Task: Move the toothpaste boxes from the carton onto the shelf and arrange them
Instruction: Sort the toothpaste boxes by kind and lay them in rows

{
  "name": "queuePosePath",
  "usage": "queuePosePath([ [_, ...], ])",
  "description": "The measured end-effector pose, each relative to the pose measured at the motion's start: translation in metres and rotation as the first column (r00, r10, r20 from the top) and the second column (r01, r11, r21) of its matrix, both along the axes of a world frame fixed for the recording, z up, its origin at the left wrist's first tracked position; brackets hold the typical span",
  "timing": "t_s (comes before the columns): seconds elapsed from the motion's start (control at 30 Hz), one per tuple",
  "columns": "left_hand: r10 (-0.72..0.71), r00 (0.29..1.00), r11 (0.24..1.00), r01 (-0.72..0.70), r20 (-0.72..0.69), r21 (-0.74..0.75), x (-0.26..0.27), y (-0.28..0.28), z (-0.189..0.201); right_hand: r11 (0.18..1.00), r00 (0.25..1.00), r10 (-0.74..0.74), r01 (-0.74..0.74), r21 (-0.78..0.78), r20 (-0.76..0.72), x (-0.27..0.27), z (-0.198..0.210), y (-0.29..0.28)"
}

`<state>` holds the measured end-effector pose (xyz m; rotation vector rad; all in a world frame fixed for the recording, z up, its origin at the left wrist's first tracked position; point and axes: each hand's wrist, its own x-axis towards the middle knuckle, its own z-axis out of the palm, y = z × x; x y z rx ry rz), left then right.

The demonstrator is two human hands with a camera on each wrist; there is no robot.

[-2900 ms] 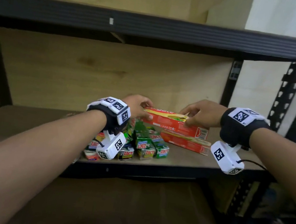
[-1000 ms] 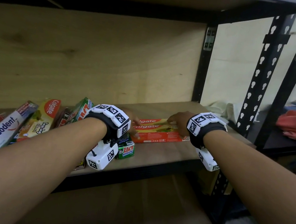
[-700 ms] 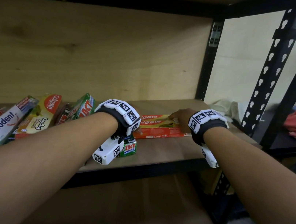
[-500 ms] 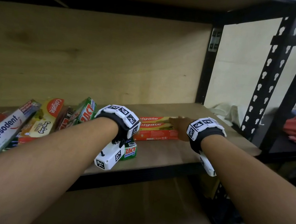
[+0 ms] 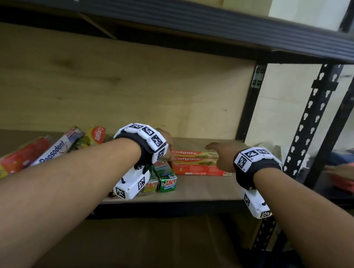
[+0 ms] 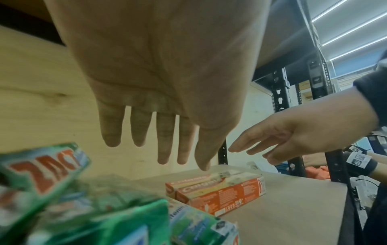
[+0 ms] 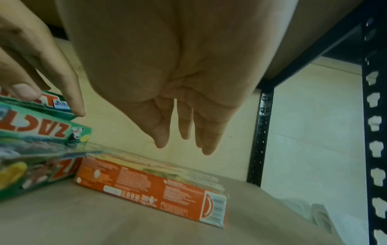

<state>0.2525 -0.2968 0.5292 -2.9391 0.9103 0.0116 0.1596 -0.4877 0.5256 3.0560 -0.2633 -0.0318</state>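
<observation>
Here left wrist: left hand [image 6: 167, 79] fingers straight | head: hidden

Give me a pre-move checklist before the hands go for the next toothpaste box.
1. Left hand free: ok, fingers straight, holding nothing.
2. Right hand free: ok, fingers straight, above the boxes.
3. Two Colgate boxes set down: ok, lying flat side by side on the shelf.
4. Green Zact boxes tidy: not ok, jumbled beside the Colgate pair.
5. Pepsodent box and its neighbours arranged: not ok, leaning askew.
6. Carton within reach: cannot tell, not in view.
</observation>
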Motion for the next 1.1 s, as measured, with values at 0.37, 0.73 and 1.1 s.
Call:
queuePosePath([
  [0.37,0.095,0.994,0.991,-0.09,0.045,-0.099,-0.021,0.126,0.045,0.984,0.983,0.18,-0.18,0.01,0.029,0.003,0.046,0.09],
  [0.73,0.257,0.965,0.963,-0.252,0.046,-0.095,-0.026,0.247,0.045,0.943,0.943,0.331,-0.332,0.018,0.037,0.023,0.055,0.196],
  [1.1,0.312,0.948,0.95,-0.31,-0.065,0.046,-0.016,0.294,0.011,0.962,0.981,0.185,-0.192,0.196,0.051,0.064,0.024,0.273],
])
